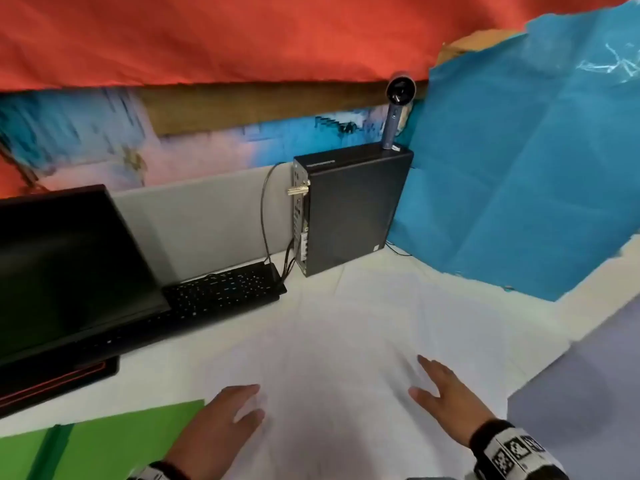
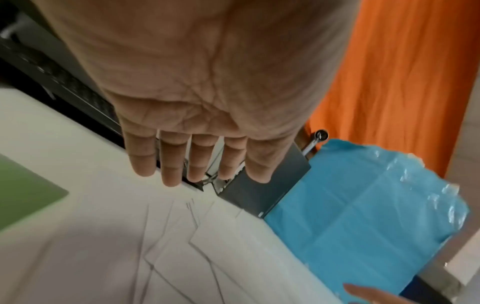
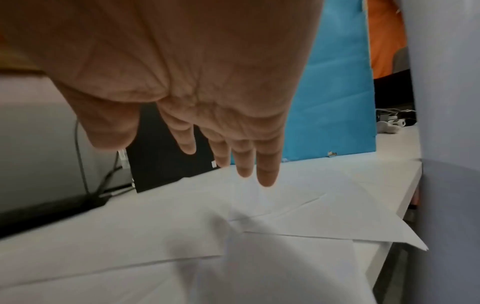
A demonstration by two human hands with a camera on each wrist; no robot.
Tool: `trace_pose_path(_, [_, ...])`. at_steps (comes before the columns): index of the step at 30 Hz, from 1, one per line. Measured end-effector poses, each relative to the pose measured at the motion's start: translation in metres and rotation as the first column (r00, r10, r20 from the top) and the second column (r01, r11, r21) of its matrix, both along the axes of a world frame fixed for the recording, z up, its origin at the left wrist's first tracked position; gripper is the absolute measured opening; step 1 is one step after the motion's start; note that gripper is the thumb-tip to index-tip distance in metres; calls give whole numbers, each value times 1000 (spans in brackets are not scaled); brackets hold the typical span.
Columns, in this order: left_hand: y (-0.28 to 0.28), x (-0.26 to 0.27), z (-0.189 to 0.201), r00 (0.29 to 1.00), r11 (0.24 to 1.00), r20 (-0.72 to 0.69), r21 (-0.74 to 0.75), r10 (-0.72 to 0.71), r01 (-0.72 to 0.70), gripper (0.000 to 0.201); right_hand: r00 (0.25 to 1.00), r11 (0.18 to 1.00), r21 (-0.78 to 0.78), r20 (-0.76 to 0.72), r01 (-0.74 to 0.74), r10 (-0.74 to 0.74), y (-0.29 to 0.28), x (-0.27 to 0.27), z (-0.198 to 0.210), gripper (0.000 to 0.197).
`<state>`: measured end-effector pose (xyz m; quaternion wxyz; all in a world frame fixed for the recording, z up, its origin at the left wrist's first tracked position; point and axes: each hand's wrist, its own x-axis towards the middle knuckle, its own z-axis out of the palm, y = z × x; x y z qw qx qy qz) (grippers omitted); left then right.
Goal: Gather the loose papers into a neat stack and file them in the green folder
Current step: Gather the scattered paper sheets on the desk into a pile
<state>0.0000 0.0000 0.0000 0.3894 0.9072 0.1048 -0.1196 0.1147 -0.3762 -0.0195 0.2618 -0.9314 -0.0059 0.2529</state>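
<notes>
Several loose white papers (image 1: 346, 341) lie spread and overlapping on the white desk, their edges crossing in the left wrist view (image 2: 182, 246) and the right wrist view (image 3: 298, 216). The green folder (image 1: 97, 441) lies flat at the near left; a corner of the green folder (image 2: 23, 191) shows in the left wrist view. My left hand (image 1: 221, 420) hovers over the papers' near left part, fingers straight. My right hand (image 1: 446, 389) is over their right part, fingers spread and straight. Neither hand holds anything. One sheet's corner (image 3: 415, 242) sticks out past the desk's right edge.
A dark monitor (image 1: 69, 265) and black keyboard (image 1: 225, 289) stand at the left. A black small computer (image 1: 349, 209) with cables stands at the back, a webcam (image 1: 398, 98) on top. Blue paper (image 1: 519, 168) covers the right partition, red cloth (image 1: 207, 36) above.
</notes>
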Motion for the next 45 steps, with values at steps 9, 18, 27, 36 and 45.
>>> trace_pose_path(9, [-73,91,-59,961,954,-240,232,-135,192,67,996,997,37,-53,69,-67,-37,90,-36,102])
trace_pose_path(18, [-121,106,-99,877,854,-396,322,-270,408,71,953,954,-95,-140,-284,269,6,188,-44,94])
trace_pose_path(27, [-118,102,-130,893,838,-404,401,-200,369,67,923,903,-207,-169,-377,347,54,256,-54,71])
trace_pose_path(36, [-122,113,-97,895,807,-402,454,-192,377,62,895,883,-187,-215,-431,392,53,255,-62,57])
trace_pose_path(45, [-135,158,-82,955,920,-259,321,-142,224,68,973,981,-64,-130,181,-188,-47,197,-84,36])
